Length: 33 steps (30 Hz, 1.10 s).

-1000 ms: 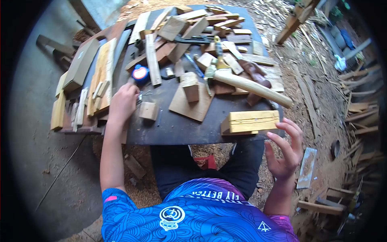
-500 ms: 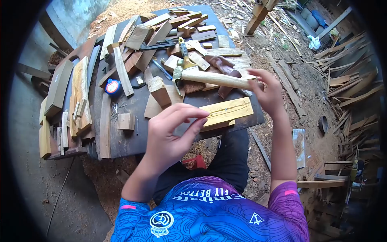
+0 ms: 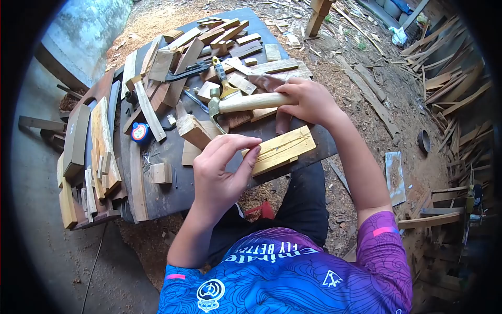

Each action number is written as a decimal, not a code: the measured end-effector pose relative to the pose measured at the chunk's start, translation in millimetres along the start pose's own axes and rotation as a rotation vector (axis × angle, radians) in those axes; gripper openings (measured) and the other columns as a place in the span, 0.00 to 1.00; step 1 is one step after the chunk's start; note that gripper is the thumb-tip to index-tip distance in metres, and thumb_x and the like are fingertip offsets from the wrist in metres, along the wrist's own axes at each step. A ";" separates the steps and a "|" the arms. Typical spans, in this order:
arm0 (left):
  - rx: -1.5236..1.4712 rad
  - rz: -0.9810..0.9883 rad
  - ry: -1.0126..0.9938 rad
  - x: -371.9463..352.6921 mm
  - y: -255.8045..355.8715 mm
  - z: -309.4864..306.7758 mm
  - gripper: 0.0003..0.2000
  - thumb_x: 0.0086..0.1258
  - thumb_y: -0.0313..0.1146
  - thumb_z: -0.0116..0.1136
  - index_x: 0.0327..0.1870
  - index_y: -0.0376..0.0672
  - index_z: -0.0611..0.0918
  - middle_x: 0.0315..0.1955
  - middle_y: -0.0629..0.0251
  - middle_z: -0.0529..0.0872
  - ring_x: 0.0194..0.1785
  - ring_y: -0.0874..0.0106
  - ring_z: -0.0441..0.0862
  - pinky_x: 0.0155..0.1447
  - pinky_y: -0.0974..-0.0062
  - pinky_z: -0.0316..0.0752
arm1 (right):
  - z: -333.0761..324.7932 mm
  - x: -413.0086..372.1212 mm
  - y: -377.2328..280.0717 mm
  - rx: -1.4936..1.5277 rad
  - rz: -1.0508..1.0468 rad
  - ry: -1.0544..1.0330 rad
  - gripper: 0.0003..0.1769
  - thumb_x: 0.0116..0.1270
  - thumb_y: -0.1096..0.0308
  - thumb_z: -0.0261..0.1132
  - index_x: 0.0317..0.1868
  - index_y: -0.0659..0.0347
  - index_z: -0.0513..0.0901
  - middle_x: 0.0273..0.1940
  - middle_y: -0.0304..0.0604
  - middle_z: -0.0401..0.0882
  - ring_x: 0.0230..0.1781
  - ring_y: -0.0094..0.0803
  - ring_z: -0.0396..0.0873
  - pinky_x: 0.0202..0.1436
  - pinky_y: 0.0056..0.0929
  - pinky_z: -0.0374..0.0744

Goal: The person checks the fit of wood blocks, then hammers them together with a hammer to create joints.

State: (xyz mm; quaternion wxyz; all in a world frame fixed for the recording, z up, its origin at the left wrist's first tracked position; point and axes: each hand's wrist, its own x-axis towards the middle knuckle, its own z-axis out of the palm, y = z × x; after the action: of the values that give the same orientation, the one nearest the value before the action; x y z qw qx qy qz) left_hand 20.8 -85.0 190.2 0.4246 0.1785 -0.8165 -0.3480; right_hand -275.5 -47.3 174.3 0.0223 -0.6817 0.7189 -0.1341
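Observation:
My right hand (image 3: 306, 99) is wrapped round the wooden handle of a hammer (image 3: 251, 102), whose metal head points left above the dark table (image 3: 183, 193). Pale yellow wood (image 3: 287, 149) lies at the table's near edge, with a dark line along its top and a small shiny spot on it. Over the wood's left end is my left hand (image 3: 222, 170), thumb and forefinger pinched together; whatever they hold is too small to make out. A small wooden block (image 3: 161, 173) and a thin nail (image 3: 175, 178) are left of that hand.
Many wood offcuts (image 3: 225, 34) are piled at the back of the table. A brush (image 3: 222, 76) and a clamp (image 3: 186, 71) lie among them. A blue and red tape measure (image 3: 139, 132) is at the left, near several loose nails (image 3: 147, 157). Boards (image 3: 76, 141) lie farther left.
My right hand has closed farther up the hammer's handle, toward its head. The whole view has shifted slightly; my left hand keeps its pinch over the yellow wood.

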 end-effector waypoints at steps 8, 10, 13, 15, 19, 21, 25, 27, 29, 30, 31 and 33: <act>0.034 0.017 0.026 -3.9 -2.0 5.7 0.07 0.73 0.23 0.74 0.48 0.35 0.91 0.42 0.57 0.95 0.44 0.68 0.93 0.50 0.73 0.85 | -7.9 -23.7 -6.7 0.082 0.133 0.221 0.20 0.70 0.56 0.76 0.58 0.54 0.90 0.53 0.40 0.88 0.53 0.44 0.90 0.58 0.44 0.86; -0.037 -0.045 0.044 -7.4 -2.7 9.4 0.07 0.74 0.23 0.73 0.49 0.34 0.91 0.42 0.57 0.94 0.43 0.69 0.93 0.48 0.74 0.85 | -16.4 -35.4 -3.3 0.144 0.141 0.359 0.18 0.71 0.59 0.77 0.57 0.57 0.89 0.52 0.42 0.89 0.52 0.42 0.90 0.56 0.42 0.86; -0.006 -0.020 0.064 -10.2 -3.3 11.0 0.07 0.74 0.22 0.73 0.49 0.34 0.90 0.41 0.57 0.94 0.41 0.70 0.92 0.46 0.74 0.85 | -36.9 -55.9 -9.7 0.456 0.181 0.505 0.20 0.73 0.64 0.77 0.59 0.65 0.85 0.51 0.46 0.89 0.46 0.33 0.89 0.51 0.35 0.85; 0.020 0.035 0.101 -10.6 -6.6 14.2 0.08 0.73 0.21 0.73 0.50 0.34 0.90 0.42 0.58 0.94 0.40 0.71 0.92 0.46 0.74 0.85 | -55.3 -72.9 -34.4 0.817 0.280 0.467 0.23 0.75 0.67 0.76 0.64 0.67 0.79 0.47 0.45 0.87 0.40 0.26 0.86 0.43 0.28 0.84; 0.005 0.057 0.157 -12.0 -10.7 21.2 0.10 0.71 0.18 0.73 0.51 0.34 0.90 0.43 0.56 0.93 0.41 0.69 0.91 0.46 0.74 0.85 | -87.8 -99.2 -89.4 1.353 0.196 0.328 0.27 0.77 0.68 0.73 0.68 0.68 0.71 0.39 0.39 0.80 0.26 0.16 0.79 0.27 0.19 0.78; 0.018 0.090 0.155 -10.5 -10.8 21.6 0.11 0.70 0.17 0.73 0.52 0.34 0.90 0.43 0.56 0.93 0.41 0.68 0.92 0.46 0.73 0.86 | -84.9 -102.6 -109.8 1.359 0.210 0.261 0.25 0.77 0.69 0.72 0.66 0.65 0.70 0.36 0.36 0.76 0.20 0.16 0.75 0.19 0.18 0.74; 0.081 0.163 0.158 -11.1 -10.5 20.5 0.14 0.68 0.15 0.74 0.53 0.35 0.91 0.43 0.55 0.93 0.43 0.64 0.93 0.47 0.70 0.87 | -73.2 -101.7 -131.4 1.448 0.355 0.099 0.23 0.76 0.72 0.67 0.66 0.66 0.69 0.46 0.43 0.85 0.26 0.18 0.79 0.27 0.20 0.80; 0.105 0.181 0.139 -12.8 -10.9 17.5 0.15 0.66 0.15 0.75 0.53 0.36 0.91 0.42 0.55 0.92 0.44 0.63 0.93 0.48 0.68 0.88 | -64.2 -104.1 -138.3 1.357 0.406 0.037 0.26 0.76 0.75 0.64 0.71 0.68 0.69 0.57 0.51 0.89 0.29 0.20 0.83 0.32 0.22 0.84; 0.100 0.202 0.145 -13.5 -12.6 16.1 0.15 0.65 0.15 0.75 0.53 0.36 0.91 0.42 0.56 0.93 0.43 0.62 0.94 0.47 0.68 0.89 | -56.3 -105.0 -141.2 1.245 0.434 0.027 0.26 0.75 0.76 0.63 0.70 0.69 0.70 0.57 0.54 0.91 0.28 0.20 0.84 0.32 0.22 0.85; 0.082 0.204 0.143 -13.9 -14.5 15.8 0.16 0.65 0.15 0.75 0.53 0.36 0.91 0.42 0.56 0.93 0.43 0.62 0.94 0.47 0.68 0.89 | -54.2 -105.3 -141.6 1.248 0.433 0.034 0.26 0.75 0.76 0.63 0.70 0.69 0.70 0.57 0.55 0.91 0.27 0.21 0.83 0.31 0.22 0.84; 0.062 0.207 0.140 -14.9 -16.4 15.4 0.16 0.65 0.15 0.75 0.53 0.37 0.91 0.42 0.57 0.93 0.43 0.63 0.94 0.47 0.69 0.89 | -52.9 -105.9 -141.2 1.249 0.434 0.043 0.25 0.75 0.76 0.63 0.69 0.69 0.69 0.57 0.55 0.91 0.26 0.21 0.83 0.30 0.21 0.84; -0.010 0.166 0.135 -15.5 -19.2 9.8 0.13 0.67 0.16 0.74 0.52 0.36 0.91 0.45 0.55 0.94 0.46 0.64 0.95 0.49 0.71 0.89 | -49.6 -105.5 -139.1 1.260 0.433 0.068 0.24 0.75 0.75 0.63 0.68 0.69 0.69 0.57 0.57 0.91 0.24 0.21 0.82 0.28 0.21 0.82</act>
State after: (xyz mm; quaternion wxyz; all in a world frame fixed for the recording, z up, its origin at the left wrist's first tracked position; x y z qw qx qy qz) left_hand 21.5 -85.2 163.7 0.5069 0.1312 -0.7963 -0.3029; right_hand -143.3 59.9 237.1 0.4200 -0.3740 0.6240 -0.5425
